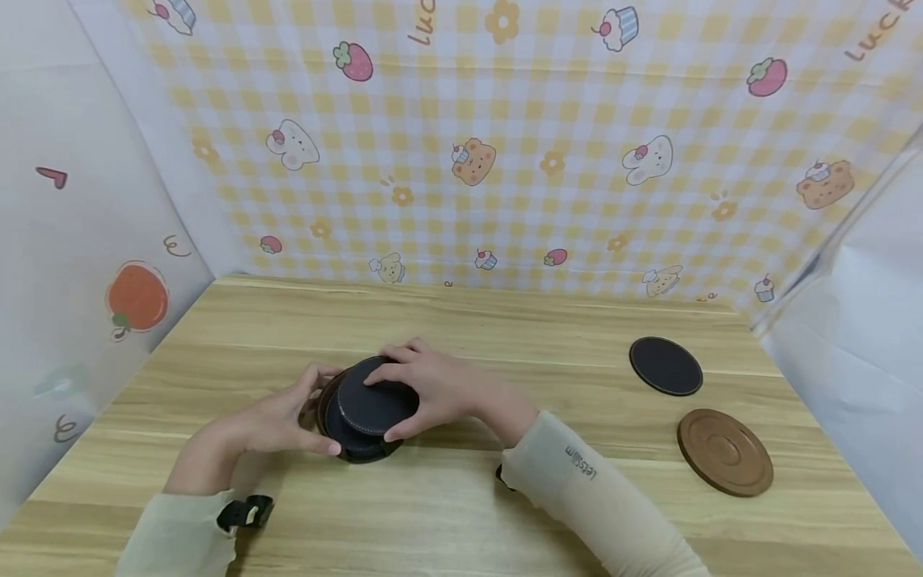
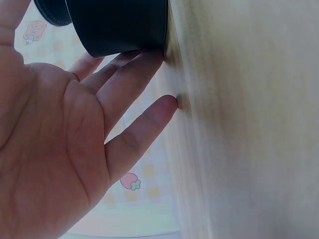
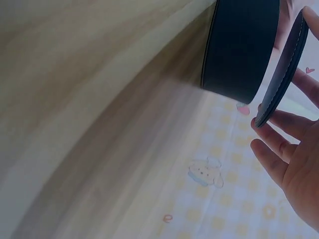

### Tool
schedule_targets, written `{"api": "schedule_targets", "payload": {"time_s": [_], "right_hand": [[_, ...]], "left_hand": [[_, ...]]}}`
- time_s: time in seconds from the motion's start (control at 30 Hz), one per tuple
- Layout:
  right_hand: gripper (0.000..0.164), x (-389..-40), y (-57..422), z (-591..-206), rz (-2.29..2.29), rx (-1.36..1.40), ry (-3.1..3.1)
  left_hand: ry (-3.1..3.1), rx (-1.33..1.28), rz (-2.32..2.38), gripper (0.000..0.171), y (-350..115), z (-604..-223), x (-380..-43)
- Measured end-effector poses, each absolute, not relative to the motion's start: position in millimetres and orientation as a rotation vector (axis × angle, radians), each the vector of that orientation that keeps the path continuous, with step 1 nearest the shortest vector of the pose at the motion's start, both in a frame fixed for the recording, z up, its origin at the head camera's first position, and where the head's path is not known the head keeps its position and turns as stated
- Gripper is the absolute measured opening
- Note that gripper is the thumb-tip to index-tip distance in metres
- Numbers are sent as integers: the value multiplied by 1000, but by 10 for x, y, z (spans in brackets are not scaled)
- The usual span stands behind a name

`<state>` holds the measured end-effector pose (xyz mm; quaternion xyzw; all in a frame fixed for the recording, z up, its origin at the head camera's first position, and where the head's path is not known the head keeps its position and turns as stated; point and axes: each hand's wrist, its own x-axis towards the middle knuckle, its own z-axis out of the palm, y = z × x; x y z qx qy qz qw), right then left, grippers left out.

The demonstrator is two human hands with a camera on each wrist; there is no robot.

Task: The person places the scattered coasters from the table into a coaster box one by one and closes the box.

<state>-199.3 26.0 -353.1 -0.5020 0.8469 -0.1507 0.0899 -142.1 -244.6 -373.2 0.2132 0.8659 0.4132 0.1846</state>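
Head view: half-spread, the left hand [image 1: 284, 421] grips the black coaster holder [image 1: 368, 457]; above it, the right hand [image 1: 436, 385] pinches a stitched coaster [image 1: 371, 407]. Left wrist: fingers [image 2: 134, 77] touch the holder. Right wrist: tilted, the coaster could snag the rim [image 3: 266, 69].

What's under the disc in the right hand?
Below the disc in the right hand is the round black holder, a gap between them. A dark surface shows inside; the rest is covered, so its contents can't be told.
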Motion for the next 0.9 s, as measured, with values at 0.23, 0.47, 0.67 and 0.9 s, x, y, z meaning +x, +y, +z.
{"api": "schedule_targets", "payload": {"time_s": [0.23,0.47,0.67,0.9], "right_hand": [[71,-1968,147,-3575,-395,-1518,2504],[72,-1971,83,-3605,-355,-1530,2523],[71,-1966,30,-3604,-303,-1550,2530],[70,-1960,-6,-3628,-271,-1573,2544]], "left_hand": [[2429,621,1168,94,-2445,-3739,-1426],[2427,644,1163,93,-2460,-3731,-1428],[2439,627,1152,93,-2464,-3763,-1439],[2431,640,1153,94,-2463,-3761,-1441]]}}
